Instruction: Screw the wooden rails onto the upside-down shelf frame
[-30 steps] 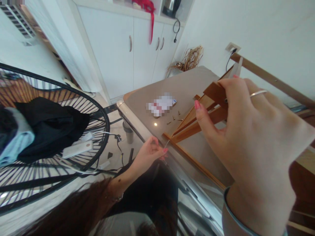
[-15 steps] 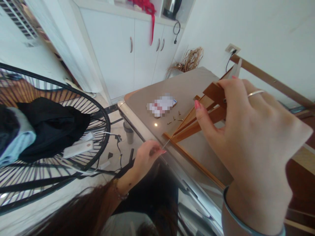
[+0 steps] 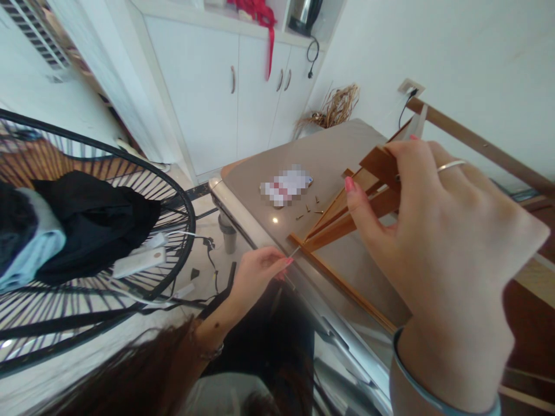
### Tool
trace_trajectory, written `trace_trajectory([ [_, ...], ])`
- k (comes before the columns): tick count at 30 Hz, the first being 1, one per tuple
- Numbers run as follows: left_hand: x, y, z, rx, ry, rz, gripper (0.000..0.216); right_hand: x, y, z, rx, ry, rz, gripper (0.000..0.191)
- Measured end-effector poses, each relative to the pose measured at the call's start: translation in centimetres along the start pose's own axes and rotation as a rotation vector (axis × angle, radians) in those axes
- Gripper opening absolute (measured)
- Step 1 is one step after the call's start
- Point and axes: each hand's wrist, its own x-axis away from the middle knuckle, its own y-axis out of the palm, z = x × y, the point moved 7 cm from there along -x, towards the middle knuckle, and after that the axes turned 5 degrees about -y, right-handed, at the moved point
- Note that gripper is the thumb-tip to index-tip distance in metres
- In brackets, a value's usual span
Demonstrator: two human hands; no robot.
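Left hand [image 3: 262,268] pinches a thin metal rod [image 3: 296,251], its tip at the near corner of the wooden frame [image 3: 340,229] on the table [image 3: 342,141]; right hand [image 3: 451,242] grips the frame's raised end between thumb and fingers, presumably bracing it against the rod. Loose screws [image 3: 308,208] lie beside it, likely for easy reach. Versus half a second ago: left fingers less curled, right grip unchanged

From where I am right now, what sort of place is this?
Probably a room in a home, judging by the white cupboards, the corded chair piled with clothes, and what looks like an electric kettle.
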Motion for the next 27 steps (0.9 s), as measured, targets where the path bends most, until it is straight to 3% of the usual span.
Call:
trace_trajectory([
  [3,0.9,-0.4,1.4,-0.23,0.231,0.174,0.03,0.0,0.2,-0.1,0.007,0.011,-0.04,0.03],
  [6,2.3,0.3,3.2,-0.518,0.642,0.339,0.015,0.0,0.1,-0.1,0.007,0.01,-0.021,0.03],
  [9,3.0,0.8,3.3,-0.595,0.921,0.446,0.013,0.0,-0.1,-0.1,0.008,0.021,0.035,0.028],
  [16,2.8,0.2,3.4,-0.517,1.057,0.477,0.018,0.0,0.2,0.0,-0.002,0.023,-0.04,0.032],
  [21,3.9,0.5,4.0,-0.673,1.314,0.486,0.027,0.0,0.1,-0.1,-0.006,0.019,-0.013,0.031],
  [27,3.6,0.6,3.6,-0.812,1.259,0.404,0.02,0.0,0.2,-0.1,-0.008,-0.003,-0.013,0.03],
])
